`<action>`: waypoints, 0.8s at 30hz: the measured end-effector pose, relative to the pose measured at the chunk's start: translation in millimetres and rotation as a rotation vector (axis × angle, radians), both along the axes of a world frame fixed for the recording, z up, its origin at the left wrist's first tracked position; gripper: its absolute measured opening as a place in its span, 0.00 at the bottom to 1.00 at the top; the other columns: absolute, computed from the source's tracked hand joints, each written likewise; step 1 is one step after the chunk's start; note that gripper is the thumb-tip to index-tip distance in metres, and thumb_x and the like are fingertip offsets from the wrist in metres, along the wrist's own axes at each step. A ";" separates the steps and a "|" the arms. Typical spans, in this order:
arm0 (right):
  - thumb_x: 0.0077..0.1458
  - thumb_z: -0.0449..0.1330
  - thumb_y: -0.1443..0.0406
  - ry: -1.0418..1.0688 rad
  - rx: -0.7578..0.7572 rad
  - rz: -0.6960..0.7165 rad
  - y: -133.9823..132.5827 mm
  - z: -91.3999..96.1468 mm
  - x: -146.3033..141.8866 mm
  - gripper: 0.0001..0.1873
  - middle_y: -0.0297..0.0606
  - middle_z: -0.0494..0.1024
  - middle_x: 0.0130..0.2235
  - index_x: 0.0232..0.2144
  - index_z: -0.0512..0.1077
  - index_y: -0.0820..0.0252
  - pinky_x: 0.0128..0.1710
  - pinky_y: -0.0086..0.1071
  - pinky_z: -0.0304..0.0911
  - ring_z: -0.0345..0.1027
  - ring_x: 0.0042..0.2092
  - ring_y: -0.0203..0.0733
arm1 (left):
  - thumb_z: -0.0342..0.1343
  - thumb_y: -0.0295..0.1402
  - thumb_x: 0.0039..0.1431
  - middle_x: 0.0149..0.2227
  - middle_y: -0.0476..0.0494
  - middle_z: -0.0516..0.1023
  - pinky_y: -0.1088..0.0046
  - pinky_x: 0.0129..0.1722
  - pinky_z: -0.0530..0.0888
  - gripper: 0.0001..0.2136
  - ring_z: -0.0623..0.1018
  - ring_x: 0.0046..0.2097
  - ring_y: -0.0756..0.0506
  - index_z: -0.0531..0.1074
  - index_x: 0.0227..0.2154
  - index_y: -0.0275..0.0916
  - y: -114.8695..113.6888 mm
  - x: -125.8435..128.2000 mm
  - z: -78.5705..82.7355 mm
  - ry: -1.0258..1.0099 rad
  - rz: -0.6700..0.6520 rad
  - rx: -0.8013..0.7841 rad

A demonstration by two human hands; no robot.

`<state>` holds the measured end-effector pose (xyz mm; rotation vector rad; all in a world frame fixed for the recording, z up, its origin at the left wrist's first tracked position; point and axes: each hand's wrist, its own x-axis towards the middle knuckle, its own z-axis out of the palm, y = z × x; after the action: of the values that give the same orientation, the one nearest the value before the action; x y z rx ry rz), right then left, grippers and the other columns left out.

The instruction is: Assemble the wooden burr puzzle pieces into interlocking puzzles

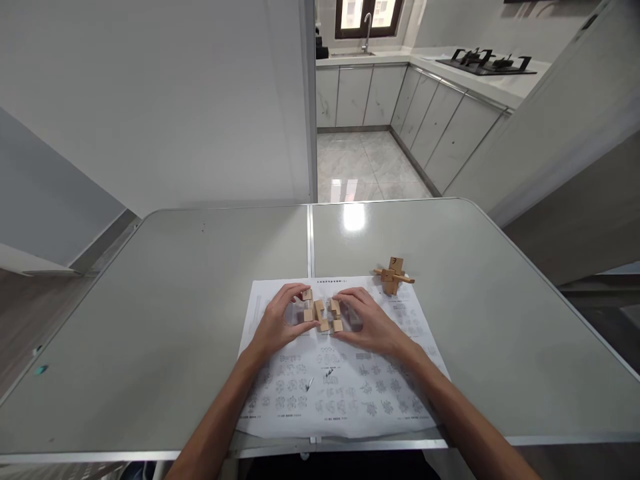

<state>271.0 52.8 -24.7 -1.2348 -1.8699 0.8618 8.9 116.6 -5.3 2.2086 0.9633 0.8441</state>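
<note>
Several light wooden puzzle pieces stand close together on a printed instruction sheet (345, 417). My left hand (277, 320) curves around a notched wooden puzzle piece (309, 315) at the left of the group, index finger at its far end and thumb near its close end. Another notched piece (319, 312) sits between the hands, tilted a little. At the right, my right hand (370, 323) has its index finger and thumb on the two ends of a wooden puzzle piece (337, 325). Exactly how the pieces touch each other is too small to tell.
An assembled wooden interlocking puzzle (393, 275) stands at the sheet's far right corner. The grey folding table (175, 320) has a metal seam down its middle. Beyond its far edge are a wall and a kitchen with a gas stove (485, 63) and a tap (368, 30).
</note>
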 end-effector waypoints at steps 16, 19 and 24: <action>0.52 0.77 0.63 0.827 -0.505 0.273 0.6 20.6 -1.3 0.36 0.44 0.68 0.67 0.60 0.70 0.44 0.50 0.41 0.75 0.75 0.58 0.51 | 0.70 0.42 0.61 0.51 0.42 0.78 0.61 0.48 0.77 0.28 0.79 0.44 0.43 0.68 0.61 0.47 -1.4 2.5 -4.0 -0.058 0.081 0.032; 0.51 0.78 0.62 0.867 -0.541 0.281 0.9 18.5 -2.0 0.36 0.45 0.67 0.67 0.60 0.70 0.45 0.53 0.45 0.74 0.76 0.57 0.52 | 0.70 0.41 0.61 0.50 0.43 0.79 0.61 0.48 0.77 0.28 0.80 0.44 0.43 0.67 0.61 0.47 -1.0 2.5 -4.9 -0.059 0.108 0.028; 0.46 0.80 0.65 0.903 -0.511 0.293 1.5 7.5 -5.2 0.38 0.42 0.68 0.67 0.58 0.75 0.45 0.52 0.41 0.73 0.76 0.52 0.46 | 0.70 0.41 0.61 0.53 0.43 0.78 0.61 0.48 0.77 0.28 0.80 0.43 0.43 0.67 0.62 0.49 -5.7 5.9 -5.0 -0.095 0.125 0.060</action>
<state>265.8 54.3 -17.2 -0.6264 -1.1151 1.7742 14.8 110.9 -10.3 2.1544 1.0511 1.0381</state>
